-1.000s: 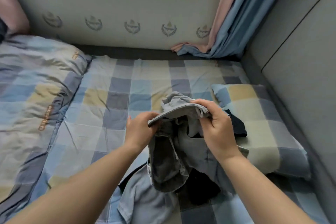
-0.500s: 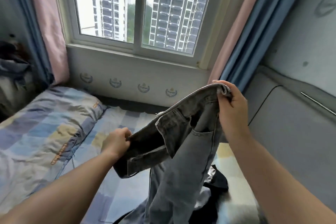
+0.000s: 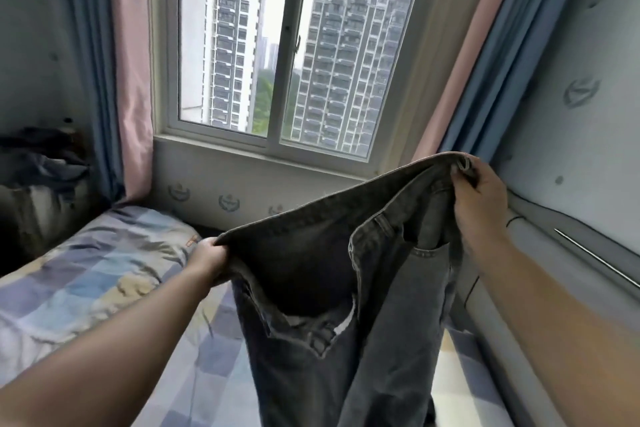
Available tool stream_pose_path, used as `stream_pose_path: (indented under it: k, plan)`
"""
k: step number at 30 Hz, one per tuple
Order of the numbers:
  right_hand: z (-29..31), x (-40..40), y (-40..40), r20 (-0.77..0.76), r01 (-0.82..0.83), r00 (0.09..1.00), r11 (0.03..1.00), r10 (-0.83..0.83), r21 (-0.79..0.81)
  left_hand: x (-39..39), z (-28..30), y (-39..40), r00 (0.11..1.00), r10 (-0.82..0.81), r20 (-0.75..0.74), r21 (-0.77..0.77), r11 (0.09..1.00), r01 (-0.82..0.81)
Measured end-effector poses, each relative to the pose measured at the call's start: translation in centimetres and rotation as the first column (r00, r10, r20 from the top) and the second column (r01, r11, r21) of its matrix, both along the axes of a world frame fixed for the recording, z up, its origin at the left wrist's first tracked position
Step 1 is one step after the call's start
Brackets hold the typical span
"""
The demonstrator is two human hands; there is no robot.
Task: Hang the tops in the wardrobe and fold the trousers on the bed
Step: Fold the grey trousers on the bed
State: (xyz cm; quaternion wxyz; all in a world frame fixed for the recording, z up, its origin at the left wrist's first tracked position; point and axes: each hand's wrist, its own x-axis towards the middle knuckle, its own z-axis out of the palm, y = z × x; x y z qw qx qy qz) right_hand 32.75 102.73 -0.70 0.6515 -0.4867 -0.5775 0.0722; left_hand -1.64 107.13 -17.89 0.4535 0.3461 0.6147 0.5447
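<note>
Jeans [image 3: 332,305], grey and heavy, hang in the air above the bed [image 3: 114,274], stretched by the waistband between two hands, with the legs dropping out of view at the bottom. The left hand [image 3: 209,262] has its fingers curled tight round the lower end of the waistband; the right hand [image 3: 479,194] pinches the higher end, up near the blue curtain [image 3: 491,87]. The waistband slopes and sags open in the middle, and one pocket lining shows. To fold them well, I would level the two hands, pull the band taut so that front and back lie flat together, then lower the legs onto the checked sheet toward the foot of the bed, away from the rumpled quilt [image 3: 69,288] along its left edge.
</note>
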Motion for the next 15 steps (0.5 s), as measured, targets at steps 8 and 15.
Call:
stream_pose_path:
  k: [8,15]
  plan:
    - [4.4,2.8,1.8,0.266,0.138,0.956,0.990,-0.123,-0.039,-4.2,14.7,-0.9,0.933,-0.081,0.349,0.316,0.948,-0.036]
    - [8.1,1.1,4.3,0.349,0.225,0.917,0.973,-0.196,-0.047,-6.6,21.9,-4.5,0.905,-0.246,0.347,0.537,0.843,0.023]
